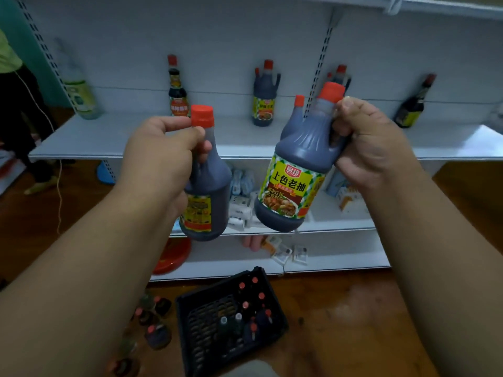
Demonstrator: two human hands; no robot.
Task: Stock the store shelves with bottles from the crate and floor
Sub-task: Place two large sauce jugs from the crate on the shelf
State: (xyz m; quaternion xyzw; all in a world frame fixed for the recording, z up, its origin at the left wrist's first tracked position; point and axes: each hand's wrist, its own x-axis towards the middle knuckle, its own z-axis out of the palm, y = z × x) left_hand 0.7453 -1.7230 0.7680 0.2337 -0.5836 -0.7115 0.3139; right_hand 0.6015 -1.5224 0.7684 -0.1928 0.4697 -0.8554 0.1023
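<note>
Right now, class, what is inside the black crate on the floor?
The crate holds several dark bottles standing at its right side, mostly red caps, two paler caps. The left part shows bare mesh floor. The near end is cut off by the frame, so the count is unclear.

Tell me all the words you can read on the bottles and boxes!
"厨邦" on the label of the bottle in the right hand.
"上色老抽" on that same label, just below.
Smaller print on that label: too blurred.
Label on the bottle in the left hand: blurred.
Shelf bottles and small boxes: unreadable.
</note>
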